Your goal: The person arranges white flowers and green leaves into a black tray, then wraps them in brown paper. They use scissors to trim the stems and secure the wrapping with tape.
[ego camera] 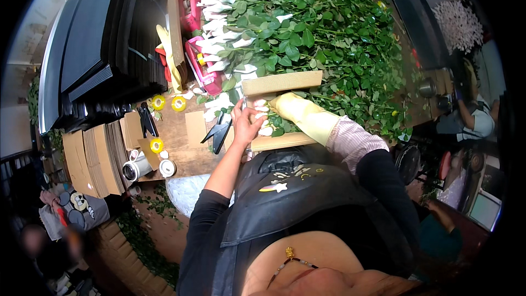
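Pale rose heads [264, 120] lie in a row between two pieces of corrugated cardboard, an upper one [283, 83] and a lower one [281, 141]. My bare left hand [248, 122] touches the blooms from the left, thumb and forefinger close together; whether it pinches one is unclear. In a pale yellow glove, my right hand [287, 105] reaches in from the right over the stems and leaves, its fingertips beside the blooms. What it grips, if anything, is hidden. A black stapler [222, 131] lies just left of my left forearm.
Leafy rose stems with white-wrapped heads [304, 33] cover the back of the wooden table [185, 164]. Pink baskets [209, 78], tape rolls [178, 103], a white cup [137, 168] and stacked cardboard [98, 160] stand leftward. Another person [472, 119] is at the far right.
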`<act>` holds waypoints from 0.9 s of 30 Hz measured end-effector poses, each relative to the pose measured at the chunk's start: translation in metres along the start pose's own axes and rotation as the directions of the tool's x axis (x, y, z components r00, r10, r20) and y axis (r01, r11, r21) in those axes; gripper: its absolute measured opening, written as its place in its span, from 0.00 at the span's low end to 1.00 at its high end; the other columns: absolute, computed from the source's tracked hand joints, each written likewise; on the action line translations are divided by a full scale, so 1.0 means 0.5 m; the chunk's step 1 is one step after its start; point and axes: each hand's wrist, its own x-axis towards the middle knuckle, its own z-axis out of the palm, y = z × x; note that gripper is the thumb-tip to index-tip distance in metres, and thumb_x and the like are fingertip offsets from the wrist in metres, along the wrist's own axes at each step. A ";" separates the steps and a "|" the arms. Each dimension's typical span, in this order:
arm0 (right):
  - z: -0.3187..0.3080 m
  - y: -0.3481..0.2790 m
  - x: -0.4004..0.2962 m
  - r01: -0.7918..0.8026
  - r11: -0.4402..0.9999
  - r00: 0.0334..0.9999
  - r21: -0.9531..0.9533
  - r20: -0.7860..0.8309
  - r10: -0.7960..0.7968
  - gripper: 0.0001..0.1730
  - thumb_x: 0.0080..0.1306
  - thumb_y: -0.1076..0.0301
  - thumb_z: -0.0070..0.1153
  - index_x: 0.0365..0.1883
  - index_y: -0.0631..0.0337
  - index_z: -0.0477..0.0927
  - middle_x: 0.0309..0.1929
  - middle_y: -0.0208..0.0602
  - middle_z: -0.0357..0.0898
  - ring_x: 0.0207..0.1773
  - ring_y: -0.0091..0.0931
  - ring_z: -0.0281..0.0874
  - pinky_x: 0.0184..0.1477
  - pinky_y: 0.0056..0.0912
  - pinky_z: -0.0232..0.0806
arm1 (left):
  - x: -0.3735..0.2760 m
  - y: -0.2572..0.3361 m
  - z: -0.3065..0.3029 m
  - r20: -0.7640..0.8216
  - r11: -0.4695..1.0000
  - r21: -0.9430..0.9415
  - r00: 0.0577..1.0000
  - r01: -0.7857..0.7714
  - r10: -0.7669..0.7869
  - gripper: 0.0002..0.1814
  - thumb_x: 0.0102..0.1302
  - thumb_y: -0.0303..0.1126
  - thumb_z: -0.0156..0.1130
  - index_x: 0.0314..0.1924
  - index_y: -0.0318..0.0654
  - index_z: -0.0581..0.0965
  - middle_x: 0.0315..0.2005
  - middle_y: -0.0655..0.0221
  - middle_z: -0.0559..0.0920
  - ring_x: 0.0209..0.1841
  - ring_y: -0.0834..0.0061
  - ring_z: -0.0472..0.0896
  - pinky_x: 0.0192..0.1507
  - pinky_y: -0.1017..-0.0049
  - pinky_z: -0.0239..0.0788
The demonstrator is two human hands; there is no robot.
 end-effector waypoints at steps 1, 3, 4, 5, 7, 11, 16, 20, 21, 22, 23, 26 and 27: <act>0.004 -0.001 0.006 0.015 1.000 1.000 0.004 0.008 -0.015 0.24 0.74 0.60 0.50 0.66 0.50 0.78 0.59 0.46 0.84 0.59 0.44 0.84 0.59 0.47 0.75 | 0.001 -0.011 -0.001 -0.008 1.000 0.002 1.000 -0.005 0.005 0.30 0.53 0.44 0.81 0.53 0.41 0.80 0.69 0.45 0.64 0.71 0.45 0.60 0.72 0.53 0.54; 0.015 -0.003 0.013 0.032 0.999 0.999 0.004 -0.001 -0.032 0.24 0.73 0.60 0.50 0.66 0.50 0.78 0.58 0.47 0.84 0.59 0.44 0.84 0.59 0.47 0.75 | 0.004 -0.012 0.001 -0.023 1.000 -0.002 1.000 -0.006 0.006 0.36 0.54 0.45 0.81 0.59 0.40 0.75 0.66 0.45 0.65 0.71 0.45 0.60 0.72 0.53 0.53; 0.021 -0.001 0.014 0.038 0.999 0.999 0.000 -0.009 -0.038 0.24 0.73 0.60 0.50 0.66 0.50 0.78 0.58 0.47 0.84 0.59 0.44 0.84 0.59 0.47 0.75 | 0.006 -0.004 0.002 -0.029 1.000 -0.008 1.000 -0.001 0.001 0.39 0.54 0.45 0.80 0.61 0.40 0.72 0.63 0.47 0.66 0.71 0.46 0.60 0.72 0.53 0.53; 0.028 0.001 0.012 0.039 0.999 0.999 -0.002 -0.020 -0.039 0.23 0.73 0.60 0.50 0.66 0.51 0.78 0.58 0.47 0.84 0.59 0.44 0.84 0.59 0.47 0.75 | 0.008 0.005 0.003 -0.035 1.000 -0.014 0.999 0.003 -0.004 0.41 0.55 0.45 0.80 0.63 0.40 0.69 0.60 0.48 0.68 0.70 0.46 0.60 0.72 0.53 0.52; 0.038 0.000 0.017 0.053 0.998 0.997 -0.018 -0.047 -0.054 0.23 0.73 0.61 0.50 0.65 0.51 0.79 0.58 0.47 0.85 0.59 0.44 0.84 0.59 0.48 0.75 | 0.011 0.004 -0.002 0.015 1.000 0.021 1.000 0.011 -0.011 0.40 0.54 0.48 0.80 0.63 0.41 0.73 0.63 0.48 0.65 0.71 0.46 0.59 0.72 0.54 0.52; 0.058 0.007 0.023 0.030 0.999 0.994 -0.037 -0.108 -0.034 0.23 0.73 0.61 0.50 0.65 0.51 0.79 0.57 0.48 0.85 0.59 0.43 0.85 0.59 0.48 0.75 | 0.045 0.016 -0.004 0.086 0.993 0.032 0.989 0.115 -0.117 0.34 0.51 0.50 0.81 0.55 0.42 0.83 0.67 0.47 0.62 0.71 0.48 0.57 0.73 0.57 0.53; -0.008 -0.043 -0.081 -0.074 0.991 0.993 -0.112 -0.096 0.064 0.22 0.74 0.59 0.49 0.60 0.57 0.81 0.56 0.51 0.85 0.58 0.43 0.85 0.58 0.50 0.75 | 0.047 0.035 0.007 -0.029 0.976 0.069 0.979 0.205 -0.204 0.29 0.50 0.52 0.82 0.45 0.39 0.88 0.66 0.49 0.65 0.68 0.49 0.62 0.71 0.58 0.58; -0.050 -0.058 -0.111 -0.067 0.991 0.933 0.112 -0.345 0.102 0.25 0.72 0.51 0.51 0.58 0.59 0.83 0.54 0.52 0.85 0.57 0.44 0.85 0.60 0.50 0.74 | 0.042 0.012 0.012 -0.095 0.988 0.031 0.985 0.151 -0.147 0.26 0.50 0.50 0.83 0.44 0.41 0.89 0.65 0.49 0.66 0.67 0.49 0.63 0.69 0.57 0.60; -0.044 -0.050 -0.098 -0.038 0.995 0.926 0.095 -0.370 0.071 0.24 0.72 0.53 0.53 0.58 0.59 0.83 0.55 0.51 0.85 0.58 0.43 0.84 0.61 0.48 0.73 | 0.035 0.010 0.014 -0.100 0.988 0.036 0.984 0.151 -0.146 0.26 0.49 0.49 0.84 0.44 0.41 0.89 0.65 0.49 0.67 0.67 0.49 0.63 0.69 0.58 0.60; -0.007 -0.021 -0.049 -0.035 0.999 0.917 0.021 -0.397 0.040 0.23 0.73 0.55 0.52 0.58 0.59 0.83 0.56 0.51 0.85 0.58 0.43 0.84 0.62 0.47 0.72 | 0.037 0.017 0.022 -0.094 0.990 0.040 0.987 0.136 -0.131 0.26 0.49 0.49 0.84 0.44 0.41 0.89 0.65 0.50 0.67 0.67 0.49 0.64 0.69 0.58 0.60; 0.031 0.006 0.000 -0.030 0.998 0.907 -0.059 -0.421 0.002 0.22 0.73 0.58 0.52 0.59 0.59 0.82 0.57 0.51 0.84 0.59 0.43 0.83 0.63 0.46 0.72 | 0.042 0.023 0.025 -0.094 0.992 0.042 0.989 0.122 -0.118 0.25 0.49 0.48 0.84 0.44 0.42 0.89 0.65 0.50 0.67 0.67 0.49 0.64 0.69 0.58 0.60; 0.044 -0.011 0.025 0.167 0.948 0.781 0.273 -0.623 0.042 0.21 0.74 0.60 0.52 0.60 0.61 0.81 0.59 0.51 0.83 0.60 0.43 0.83 0.63 0.43 0.72 | 0.039 0.027 0.019 -0.079 0.992 0.031 0.990 0.120 -0.117 0.24 0.50 0.47 0.83 0.44 0.42 0.89 0.66 0.49 0.67 0.68 0.48 0.64 0.70 0.57 0.60; 0.039 -0.022 0.021 0.253 0.874 0.762 0.414 -0.642 0.084 0.21 0.74 0.60 0.52 0.60 0.61 0.81 0.60 0.51 0.83 0.60 0.44 0.83 0.63 0.42 0.72 | 0.037 0.024 0.017 -0.077 0.992 0.035 0.990 0.124 -0.121 0.24 0.51 0.48 0.83 0.44 0.42 0.89 0.67 0.49 0.67 0.69 0.48 0.64 0.70 0.57 0.60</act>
